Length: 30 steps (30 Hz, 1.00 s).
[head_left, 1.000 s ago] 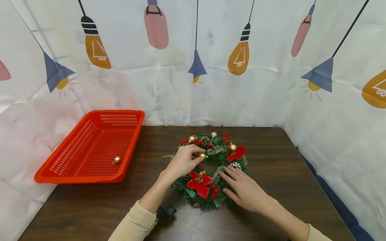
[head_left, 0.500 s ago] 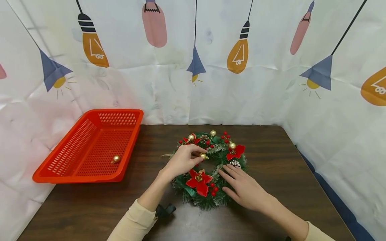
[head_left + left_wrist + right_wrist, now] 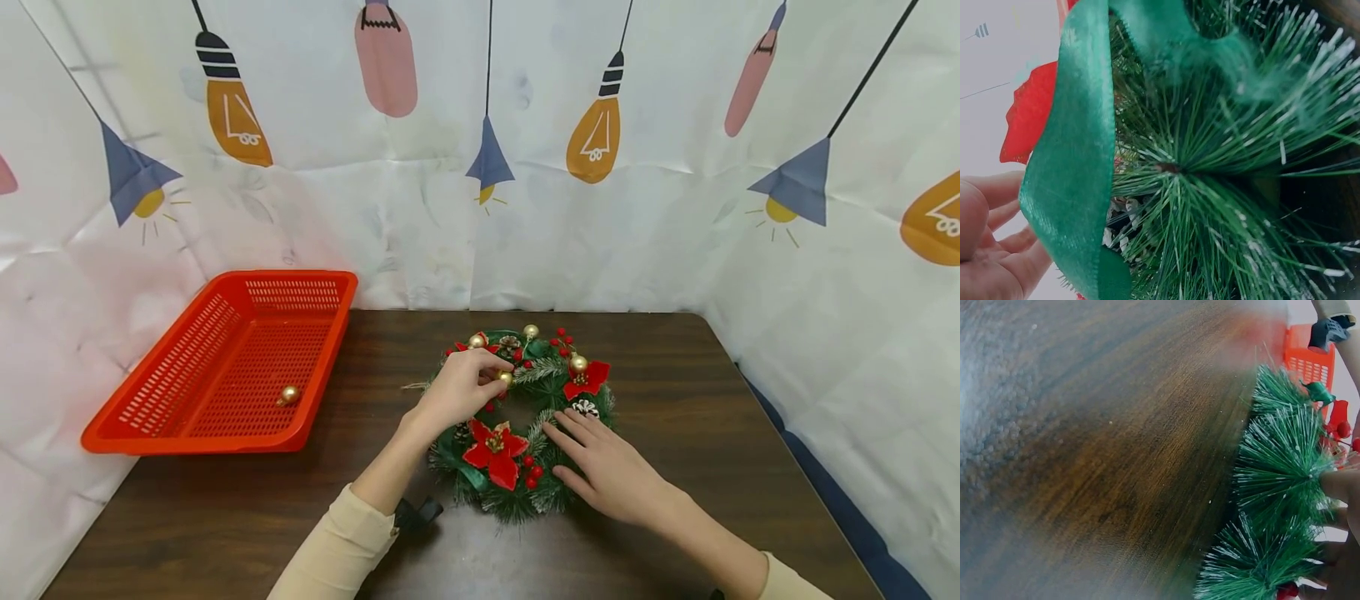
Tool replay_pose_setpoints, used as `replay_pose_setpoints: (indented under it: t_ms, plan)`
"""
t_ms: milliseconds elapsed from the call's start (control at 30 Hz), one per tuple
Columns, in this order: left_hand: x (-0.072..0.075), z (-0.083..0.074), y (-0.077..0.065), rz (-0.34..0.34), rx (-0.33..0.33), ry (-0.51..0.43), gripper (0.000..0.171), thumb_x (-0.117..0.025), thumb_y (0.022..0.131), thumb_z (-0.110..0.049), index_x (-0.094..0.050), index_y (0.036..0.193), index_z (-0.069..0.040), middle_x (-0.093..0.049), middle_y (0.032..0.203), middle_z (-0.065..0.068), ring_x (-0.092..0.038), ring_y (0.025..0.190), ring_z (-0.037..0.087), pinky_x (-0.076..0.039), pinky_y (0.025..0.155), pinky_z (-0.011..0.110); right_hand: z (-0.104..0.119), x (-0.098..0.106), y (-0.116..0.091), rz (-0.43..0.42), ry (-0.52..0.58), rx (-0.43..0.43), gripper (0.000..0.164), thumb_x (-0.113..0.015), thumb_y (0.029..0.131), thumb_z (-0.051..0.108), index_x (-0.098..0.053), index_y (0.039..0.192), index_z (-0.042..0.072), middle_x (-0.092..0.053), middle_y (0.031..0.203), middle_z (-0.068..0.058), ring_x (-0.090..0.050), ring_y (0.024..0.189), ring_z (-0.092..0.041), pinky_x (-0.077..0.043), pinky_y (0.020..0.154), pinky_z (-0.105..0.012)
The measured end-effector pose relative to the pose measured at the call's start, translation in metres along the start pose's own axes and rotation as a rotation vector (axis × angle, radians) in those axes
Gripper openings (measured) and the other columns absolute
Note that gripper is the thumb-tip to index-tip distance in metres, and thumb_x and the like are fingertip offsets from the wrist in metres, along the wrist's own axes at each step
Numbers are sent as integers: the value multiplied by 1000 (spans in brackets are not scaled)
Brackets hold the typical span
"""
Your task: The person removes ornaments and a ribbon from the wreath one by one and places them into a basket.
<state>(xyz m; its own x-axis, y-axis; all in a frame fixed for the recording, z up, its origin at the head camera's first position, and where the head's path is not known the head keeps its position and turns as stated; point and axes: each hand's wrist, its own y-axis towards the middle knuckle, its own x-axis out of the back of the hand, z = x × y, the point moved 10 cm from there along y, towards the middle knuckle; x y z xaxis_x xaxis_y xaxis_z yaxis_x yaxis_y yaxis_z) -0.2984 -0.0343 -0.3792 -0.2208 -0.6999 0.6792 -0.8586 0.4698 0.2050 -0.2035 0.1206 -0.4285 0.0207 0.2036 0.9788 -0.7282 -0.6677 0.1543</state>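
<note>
A Christmas wreath of green needles lies on the table, trimmed with red poinsettias, berries, pinecones and gold balls. Over its left inner side, my left hand pinches a small gold ball ornament between thumb and fingers. My right hand rests on the wreath's right side with fingers spread and nearly straight. In the left wrist view a green ribbon partly covers the left hand, and the ball is out of sight there. The right wrist view shows right-hand fingers against the needles.
A red plastic basket stands at the left of the table, with a gold ball inside. The dark wooden table meets a curtain printed with lamps at the back.
My left hand, holding the gold ball, has moved slightly away from me over the wreath. The right hand keeps its place. The head view has shifted a little.
</note>
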Motion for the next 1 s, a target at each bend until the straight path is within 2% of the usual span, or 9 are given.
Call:
replay_pose_setpoints:
  t_ms: [333,533,733,1000]
  plan:
    - [4,5,2,3,44,9,24,-73,97,-11,-76,120,-5,-73,105,2,-69,93,18,-58,74,32,1,1,0,-8,-3,3,62,-64,103,39,-48,154,7,-44,156,-19,-39,145,-39,-32,116,-54]
    - [-2,4,4,59,43,-7,25,-71,99,-16,-75,122,-6,-74,104,1,-70,92,16,-58,74,31,1,1,0,-10,-5,4,63,-64,103,39,-48,154,6,-45,156,-19,-39,145,-39,-32,116,-54]
    - [-4,3,6,79,44,-2,26,-70,100,-16,-75,124,-6,-74,105,1,-70,93,16,-58,74,31,1,1,0,-11,-1,3,63,-64,103,39,-47,154,6,-44,156,-19,-39,145,-39,-33,116,-55]
    - [8,1,7,25,-3,14,22,-68,101,-14,-76,120,-9,-72,108,0,-67,95,18,-56,75,35,2,2,0,-12,-3,7,63,-64,103,39,-48,154,6,-44,156,-20,-39,144,-39,-33,116,-55]
